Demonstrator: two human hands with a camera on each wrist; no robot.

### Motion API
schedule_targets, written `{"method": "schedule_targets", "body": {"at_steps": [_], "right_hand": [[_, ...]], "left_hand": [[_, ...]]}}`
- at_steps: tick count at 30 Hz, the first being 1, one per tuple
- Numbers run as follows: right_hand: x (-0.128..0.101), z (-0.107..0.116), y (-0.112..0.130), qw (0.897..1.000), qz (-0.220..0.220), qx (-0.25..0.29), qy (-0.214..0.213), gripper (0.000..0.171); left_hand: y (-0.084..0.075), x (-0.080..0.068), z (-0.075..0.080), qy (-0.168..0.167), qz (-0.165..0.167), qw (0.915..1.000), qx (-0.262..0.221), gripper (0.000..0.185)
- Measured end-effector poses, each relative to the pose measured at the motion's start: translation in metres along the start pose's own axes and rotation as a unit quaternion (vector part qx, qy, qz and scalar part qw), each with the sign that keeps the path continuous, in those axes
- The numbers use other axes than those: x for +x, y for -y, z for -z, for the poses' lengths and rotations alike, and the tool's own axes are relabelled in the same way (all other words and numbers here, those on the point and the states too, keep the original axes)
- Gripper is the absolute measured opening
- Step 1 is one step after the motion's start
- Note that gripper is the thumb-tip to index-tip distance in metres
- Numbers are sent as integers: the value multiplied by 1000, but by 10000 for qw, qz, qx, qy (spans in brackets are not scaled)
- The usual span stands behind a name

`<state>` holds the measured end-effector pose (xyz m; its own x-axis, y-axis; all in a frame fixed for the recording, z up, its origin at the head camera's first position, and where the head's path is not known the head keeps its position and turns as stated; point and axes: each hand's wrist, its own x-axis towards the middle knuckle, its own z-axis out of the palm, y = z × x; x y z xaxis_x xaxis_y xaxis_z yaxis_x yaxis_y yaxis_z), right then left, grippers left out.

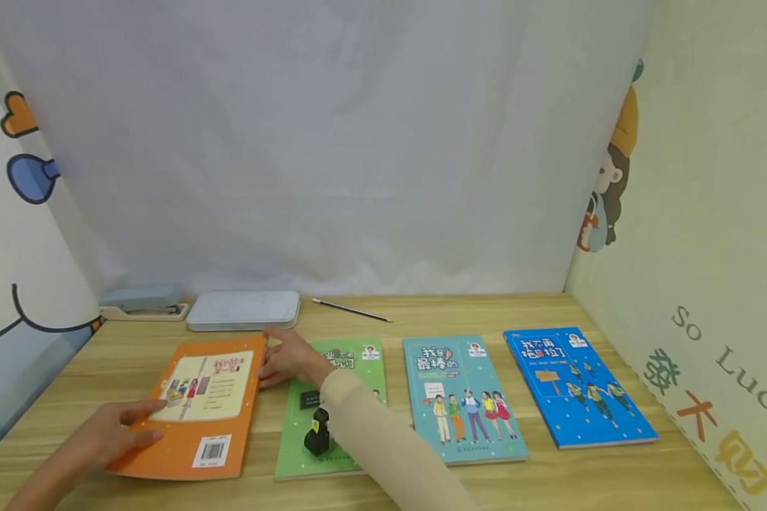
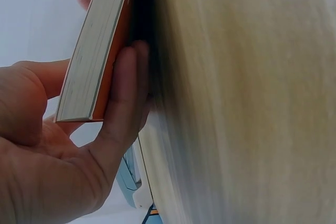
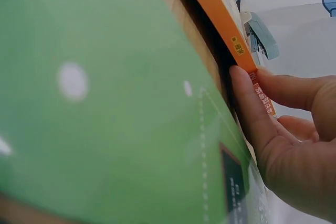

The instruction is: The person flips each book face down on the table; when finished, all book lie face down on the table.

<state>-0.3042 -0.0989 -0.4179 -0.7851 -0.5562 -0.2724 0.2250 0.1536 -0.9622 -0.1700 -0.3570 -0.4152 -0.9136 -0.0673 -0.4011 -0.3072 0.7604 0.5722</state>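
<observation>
An orange book (image 1: 179, 419) lies with its back cover and barcode up at the left of the table. My left hand (image 1: 111, 429) grips its left side, thumb over the cover. In the left wrist view, the fingers (image 2: 123, 87) reach under the book, whose page edges (image 2: 97, 51) face the camera. At the far right corner, my right hand (image 1: 290, 358) pinches the spine; the right wrist view shows a finger (image 3: 252, 106) tucked at the lower edge of that spine (image 3: 226, 24). Beneath the right forearm, a green book (image 1: 332, 465) is partly covered.
A small black object with a yellow patch (image 1: 318, 433) overlaps the green book. Farther right lie a teal book (image 1: 431, 411) and a blue book (image 1: 588, 390). Along the back are a stapler (image 1: 143, 301), a pale blue case (image 1: 243, 310) and a pencil (image 1: 351, 310).
</observation>
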Motion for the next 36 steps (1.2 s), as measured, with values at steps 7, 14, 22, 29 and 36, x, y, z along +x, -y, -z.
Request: {"method": "schedule_targets", "body": {"at_steps": [7, 14, 22, 29, 36], "right_hand": [[0, -2, 0, 9999, -102, 37, -52, 88], [1, -4, 1, 9999, -136, -4, -72, 87], [1, -6, 3, 9996, -266, 28, -104, 88], [-3, -2, 9, 9996, -279, 8, -35, 87], [-13, 13, 20, 9984, -140, -539, 23, 80]], "left_hand": [[0, 0, 1, 7, 62, 9999, 91, 73], [1, 1, 0, -42, 134, 9994, 325, 73], [5, 5, 0, -116, 106, 9984, 538, 74], [3, 3, 0, -141, -49, 9932, 1153, 75], [-6, -4, 1, -140, 140, 9815, 1907, 75]]}}
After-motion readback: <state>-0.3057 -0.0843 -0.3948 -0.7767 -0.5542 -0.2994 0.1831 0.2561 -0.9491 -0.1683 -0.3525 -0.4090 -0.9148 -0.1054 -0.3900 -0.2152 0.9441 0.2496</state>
